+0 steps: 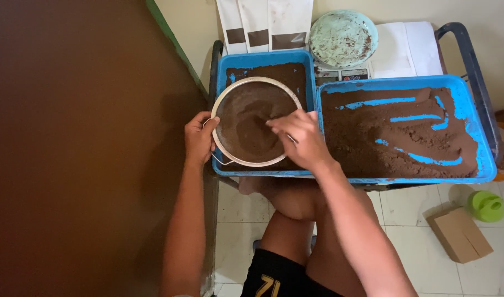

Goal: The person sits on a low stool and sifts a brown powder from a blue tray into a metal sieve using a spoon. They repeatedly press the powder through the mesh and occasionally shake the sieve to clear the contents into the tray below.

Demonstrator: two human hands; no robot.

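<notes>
Sieve [246, 124] rim under left hand [199, 137]; right hand [301, 137] fingertips buried in powder.

I see a large blue tray [472, 110] of brown powder; behind it a pale green plate [343, 37] on a scale, and white pouches [265, 25]; below it, a cardboard box [458, 234] beside a green lid [486, 205]

Left hand [199, 137] curled in a side grip, thumb on top, forearm running straight back. Right hand [301, 137] palm down, fingers bent and pressing downward, forearm angled in from lower right.
</notes>
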